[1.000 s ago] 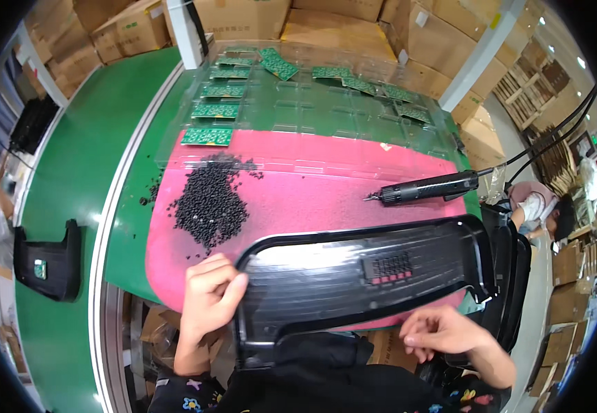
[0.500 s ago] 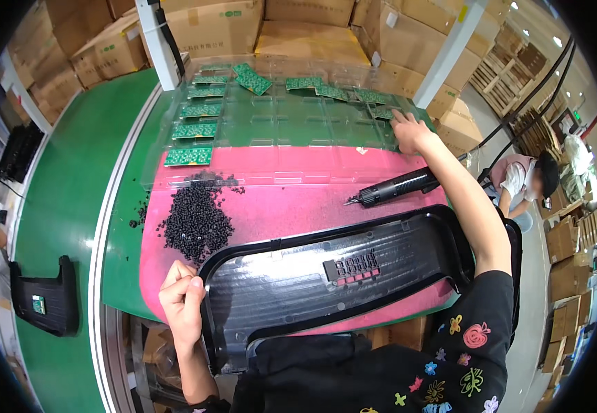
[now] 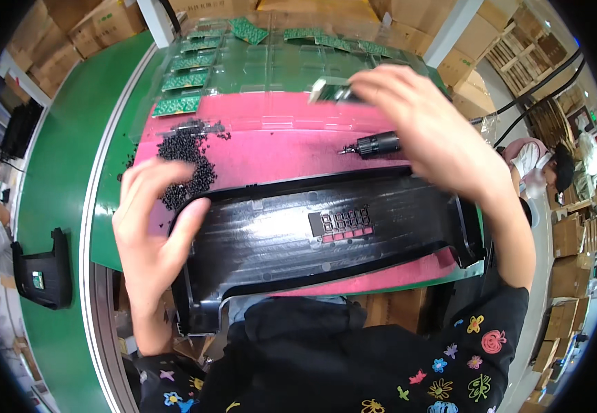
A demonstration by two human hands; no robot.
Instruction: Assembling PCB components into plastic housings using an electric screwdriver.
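My right hand is raised above the far side of the pink mat, its fingers closed on a green circuit board that is smeared by motion. Below it lies a black plastic panel, with cut-outs shaped like digits in its middle. At the panel's left end hangs my left hand, thumb and fingers apart, holding nothing. A heap of small black screws lies just beyond that hand. Partly hidden behind my right hand is a black electric screwdriver, its tip toward the left.
A clear plastic tray at the back holds several green circuit boards. On the green surface to the left sits another black panel with a small board on it. Cardboard boxes stand behind; a person is at the right.
My right hand has come back from the tray's right side, carrying a circuit board. My left hand has opened and lifted off the panel's left edge. The view has shifted a little.
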